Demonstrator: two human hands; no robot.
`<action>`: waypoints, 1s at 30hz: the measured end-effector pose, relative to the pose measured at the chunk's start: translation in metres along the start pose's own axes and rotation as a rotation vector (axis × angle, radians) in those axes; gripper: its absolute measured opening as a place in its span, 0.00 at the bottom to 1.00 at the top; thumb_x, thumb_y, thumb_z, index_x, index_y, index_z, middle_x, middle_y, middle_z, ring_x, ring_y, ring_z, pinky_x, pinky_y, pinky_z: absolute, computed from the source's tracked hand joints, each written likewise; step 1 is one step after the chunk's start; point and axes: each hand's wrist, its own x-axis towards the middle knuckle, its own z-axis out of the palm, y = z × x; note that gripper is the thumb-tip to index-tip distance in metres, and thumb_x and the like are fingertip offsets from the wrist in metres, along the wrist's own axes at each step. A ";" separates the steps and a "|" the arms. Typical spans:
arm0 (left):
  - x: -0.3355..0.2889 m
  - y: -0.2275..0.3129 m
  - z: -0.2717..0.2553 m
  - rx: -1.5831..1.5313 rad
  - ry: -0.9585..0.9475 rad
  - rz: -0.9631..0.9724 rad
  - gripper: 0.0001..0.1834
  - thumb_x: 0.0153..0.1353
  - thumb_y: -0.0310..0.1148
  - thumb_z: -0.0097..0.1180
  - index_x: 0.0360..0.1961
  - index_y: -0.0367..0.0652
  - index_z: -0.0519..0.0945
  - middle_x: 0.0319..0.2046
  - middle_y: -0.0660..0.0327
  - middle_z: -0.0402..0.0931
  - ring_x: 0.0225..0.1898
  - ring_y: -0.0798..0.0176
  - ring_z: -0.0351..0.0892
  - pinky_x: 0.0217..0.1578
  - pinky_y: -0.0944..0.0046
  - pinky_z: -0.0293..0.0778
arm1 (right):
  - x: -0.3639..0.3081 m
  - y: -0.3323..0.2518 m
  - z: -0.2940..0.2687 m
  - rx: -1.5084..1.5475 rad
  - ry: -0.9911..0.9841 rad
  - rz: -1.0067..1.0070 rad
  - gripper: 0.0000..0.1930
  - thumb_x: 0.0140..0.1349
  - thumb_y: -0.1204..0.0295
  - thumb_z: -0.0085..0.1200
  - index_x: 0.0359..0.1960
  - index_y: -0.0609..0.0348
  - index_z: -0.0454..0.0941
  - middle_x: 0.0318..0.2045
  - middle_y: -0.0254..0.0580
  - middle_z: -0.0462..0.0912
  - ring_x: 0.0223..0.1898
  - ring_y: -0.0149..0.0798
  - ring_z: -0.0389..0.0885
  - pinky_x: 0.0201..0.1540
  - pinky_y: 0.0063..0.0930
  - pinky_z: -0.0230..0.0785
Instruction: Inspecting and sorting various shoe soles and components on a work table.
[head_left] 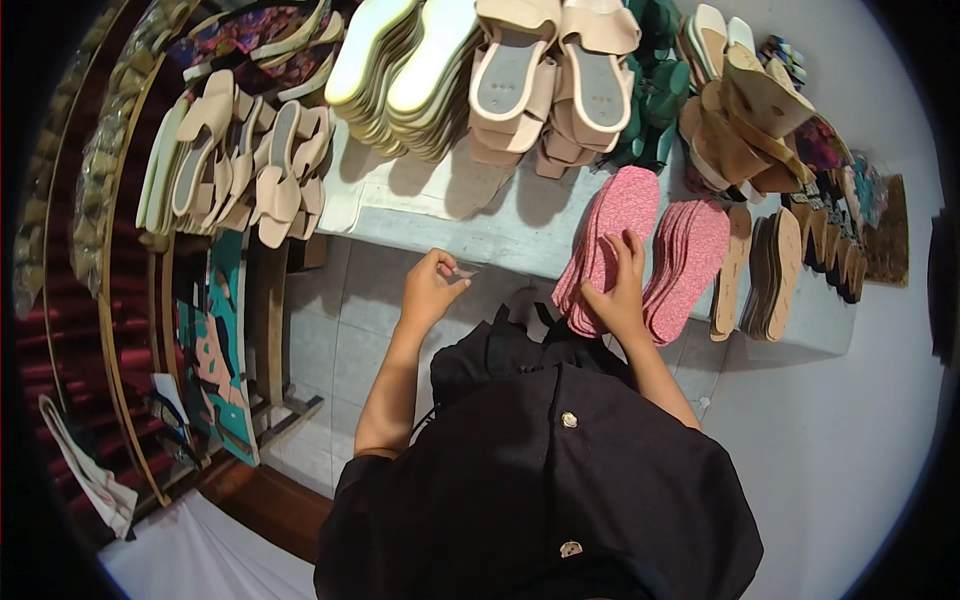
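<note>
Two stacks of pink speckled insoles stand side by side at the table's front edge. My right hand (622, 290) lies over the left stack of insoles (628, 195), its fingers on the top piece and its thumb toward the near left side, gripping it. The right stack of insoles (690, 260) is just beyond that hand, untouched. My left hand (430, 290) is raised in front of the table edge, fingers curled and thumb close to the index finger. Something small and pale shows at those fingertips, too small to make out.
The grey table (450, 230) runs across in front of me. On it stand cream soles (430, 70), beige sandals (505, 75), green shoe pieces (655, 90) and thin tan insoles (775, 270). More beige sandals (285, 160) sit at left, beside a wooden rack (120, 400).
</note>
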 end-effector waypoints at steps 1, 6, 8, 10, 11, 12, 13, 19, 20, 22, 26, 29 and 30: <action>-0.003 -0.005 -0.002 0.000 0.007 -0.012 0.15 0.37 0.25 0.66 0.26 0.38 0.73 0.22 0.67 0.65 0.22 0.75 0.62 0.23 0.74 0.62 | 0.000 0.000 0.000 0.003 -0.013 -0.003 0.33 0.39 0.73 0.57 0.53 0.59 0.63 0.59 0.58 0.51 0.61 0.57 0.53 0.61 0.40 0.50; -0.007 -0.030 0.001 0.045 0.079 0.300 0.13 0.37 0.23 0.64 0.26 0.38 0.74 0.28 0.63 0.74 0.27 0.76 0.72 0.26 0.75 0.66 | 0.001 0.000 0.001 -0.011 -0.004 -0.022 0.33 0.39 0.74 0.57 0.52 0.59 0.63 0.58 0.58 0.51 0.61 0.57 0.53 0.61 0.40 0.49; -0.006 -0.035 0.004 0.102 0.096 0.318 0.13 0.38 0.23 0.64 0.26 0.38 0.74 0.29 0.62 0.75 0.28 0.76 0.73 0.26 0.75 0.67 | 0.000 0.000 0.001 -0.016 -0.002 -0.017 0.33 0.39 0.74 0.57 0.52 0.59 0.63 0.58 0.58 0.51 0.61 0.57 0.53 0.61 0.40 0.49; -0.004 -0.031 0.006 0.157 0.109 0.342 0.12 0.39 0.23 0.64 0.26 0.37 0.74 0.29 0.61 0.77 0.29 0.75 0.75 0.27 0.76 0.68 | 0.000 0.000 0.000 -0.003 -0.008 -0.015 0.32 0.39 0.74 0.57 0.52 0.59 0.63 0.58 0.58 0.51 0.61 0.57 0.53 0.61 0.40 0.50; -0.004 -0.024 0.008 0.009 0.075 0.090 0.11 0.40 0.24 0.64 0.27 0.38 0.74 0.29 0.61 0.77 0.30 0.76 0.75 0.26 0.76 0.67 | -0.001 0.000 0.000 -0.007 -0.001 -0.013 0.32 0.39 0.74 0.57 0.52 0.59 0.63 0.58 0.58 0.51 0.61 0.57 0.53 0.61 0.40 0.50; -0.003 -0.018 0.011 -0.137 0.039 -0.163 0.11 0.42 0.24 0.64 0.27 0.38 0.75 0.28 0.61 0.78 0.30 0.76 0.75 0.26 0.77 0.67 | -0.002 0.000 0.000 -0.004 -0.001 -0.012 0.32 0.39 0.74 0.57 0.52 0.59 0.63 0.58 0.58 0.51 0.61 0.56 0.53 0.61 0.40 0.50; -0.002 -0.017 0.015 -0.138 0.038 -0.158 0.11 0.42 0.24 0.64 0.27 0.38 0.75 0.28 0.61 0.78 0.30 0.76 0.75 0.26 0.77 0.67 | -0.002 -0.001 0.000 0.002 -0.004 -0.015 0.32 0.39 0.74 0.57 0.52 0.59 0.63 0.58 0.58 0.51 0.61 0.56 0.53 0.61 0.40 0.50; 0.003 0.009 0.022 0.018 0.005 0.028 0.09 0.43 0.31 0.65 0.26 0.42 0.78 0.18 0.62 0.70 0.20 0.69 0.69 0.23 0.68 0.67 | -0.002 0.004 0.002 0.030 0.017 -0.009 0.34 0.38 0.72 0.58 0.53 0.56 0.64 0.58 0.55 0.54 0.60 0.55 0.53 0.61 0.40 0.49; 0.002 0.007 0.019 0.129 -0.020 0.121 0.11 0.43 0.33 0.66 0.27 0.42 0.79 0.19 0.62 0.69 0.20 0.67 0.68 0.23 0.66 0.66 | -0.002 0.002 0.001 0.037 0.017 -0.017 0.34 0.38 0.72 0.58 0.53 0.56 0.64 0.58 0.55 0.54 0.60 0.55 0.53 0.61 0.40 0.49; 0.000 0.005 0.015 0.241 -0.047 0.212 0.12 0.43 0.35 0.66 0.28 0.43 0.79 0.20 0.63 0.69 0.19 0.64 0.67 0.23 0.65 0.66 | -0.001 0.002 0.000 0.043 0.011 -0.025 0.34 0.38 0.71 0.58 0.53 0.56 0.64 0.57 0.56 0.54 0.60 0.55 0.53 0.61 0.40 0.49; -0.002 0.008 0.013 0.225 -0.099 0.187 0.13 0.43 0.36 0.65 0.31 0.45 0.81 0.26 0.63 0.73 0.27 0.62 0.73 0.28 0.64 0.69 | 0.001 0.003 0.001 0.041 0.008 -0.019 0.34 0.38 0.71 0.58 0.53 0.56 0.64 0.57 0.56 0.54 0.60 0.55 0.53 0.61 0.40 0.49; -0.003 -0.003 0.014 0.165 -0.063 0.210 0.13 0.43 0.34 0.63 0.32 0.44 0.80 0.30 0.62 0.74 0.31 0.61 0.75 0.30 0.66 0.71 | 0.000 0.002 0.002 0.052 0.005 -0.021 0.34 0.38 0.71 0.58 0.53 0.56 0.64 0.57 0.56 0.53 0.60 0.56 0.53 0.61 0.41 0.49; -0.002 -0.008 0.014 0.161 -0.030 0.225 0.13 0.44 0.33 0.62 0.32 0.43 0.79 0.32 0.62 0.74 0.33 0.60 0.75 0.31 0.66 0.71 | 0.000 0.002 0.001 0.042 0.002 -0.029 0.34 0.38 0.71 0.58 0.53 0.56 0.63 0.57 0.56 0.53 0.60 0.56 0.53 0.61 0.41 0.49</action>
